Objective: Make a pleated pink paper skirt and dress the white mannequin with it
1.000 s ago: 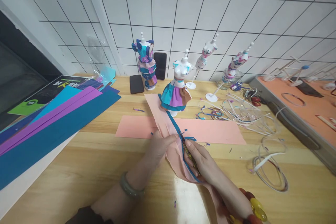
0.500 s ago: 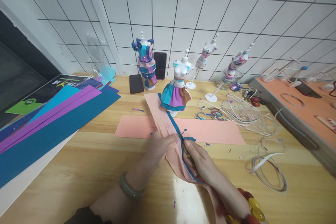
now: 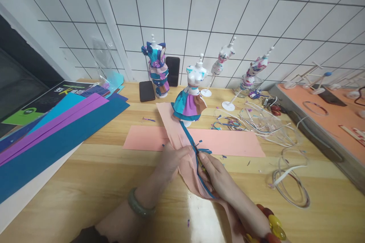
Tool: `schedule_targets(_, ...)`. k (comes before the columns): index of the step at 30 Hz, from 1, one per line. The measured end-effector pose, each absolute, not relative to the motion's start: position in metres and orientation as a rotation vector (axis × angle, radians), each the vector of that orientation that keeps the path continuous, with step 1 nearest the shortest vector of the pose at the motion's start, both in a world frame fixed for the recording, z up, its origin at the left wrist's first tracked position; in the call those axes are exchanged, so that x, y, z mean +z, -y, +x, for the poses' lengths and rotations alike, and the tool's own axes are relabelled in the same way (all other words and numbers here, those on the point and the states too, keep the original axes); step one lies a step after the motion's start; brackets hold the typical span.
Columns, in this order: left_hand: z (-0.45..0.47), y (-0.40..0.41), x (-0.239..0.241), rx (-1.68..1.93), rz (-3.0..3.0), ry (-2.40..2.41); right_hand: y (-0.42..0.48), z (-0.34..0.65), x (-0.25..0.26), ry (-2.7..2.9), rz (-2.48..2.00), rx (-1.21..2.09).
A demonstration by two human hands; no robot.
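My left hand (image 3: 172,159) is closed on a long pink crepe-like strip (image 3: 173,129), its thumb pressing near the strip's blue edging (image 3: 186,133). In my right hand (image 3: 213,171) is a pair of small scissors (image 3: 202,162), with dark blades lying along the blue edging; the fingers hide most of the handles. Small blue offcuts (image 3: 204,151) lie beside the blades. The strip runs from a small dress form (image 3: 196,76) with a multicoloured skirt (image 3: 188,103) down under my right forearm. A flat pink sheet (image 3: 234,142) lies beneath it.
Several decorated dress forms, one in a ruffled dress (image 3: 157,72), stand along the tiled wall. Two phones, one lying flat (image 3: 146,91), are near them. Coloured sheets (image 3: 71,136) lie at left. Tangled strips (image 3: 256,121) and a loose coil (image 3: 291,186) lie at right, beside an orange-topped tray (image 3: 313,110).
The whole view has shifted very slightly. My hands, the strip and the scissors keep almost the same places.
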State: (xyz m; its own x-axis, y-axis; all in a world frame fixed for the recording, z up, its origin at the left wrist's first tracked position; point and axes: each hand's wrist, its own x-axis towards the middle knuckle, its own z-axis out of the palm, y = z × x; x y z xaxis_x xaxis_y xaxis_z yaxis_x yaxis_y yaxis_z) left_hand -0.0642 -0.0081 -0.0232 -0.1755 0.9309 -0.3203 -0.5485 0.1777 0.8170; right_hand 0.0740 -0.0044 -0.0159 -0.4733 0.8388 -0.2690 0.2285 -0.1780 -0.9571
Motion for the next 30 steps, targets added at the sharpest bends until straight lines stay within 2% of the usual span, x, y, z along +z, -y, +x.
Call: schedule_targets(30,-0.0654,0.0068,-0.0264,1.372,0.449,-1.089,0.0027,0.0757,-0.0227,1.661,-1.241,1.644)
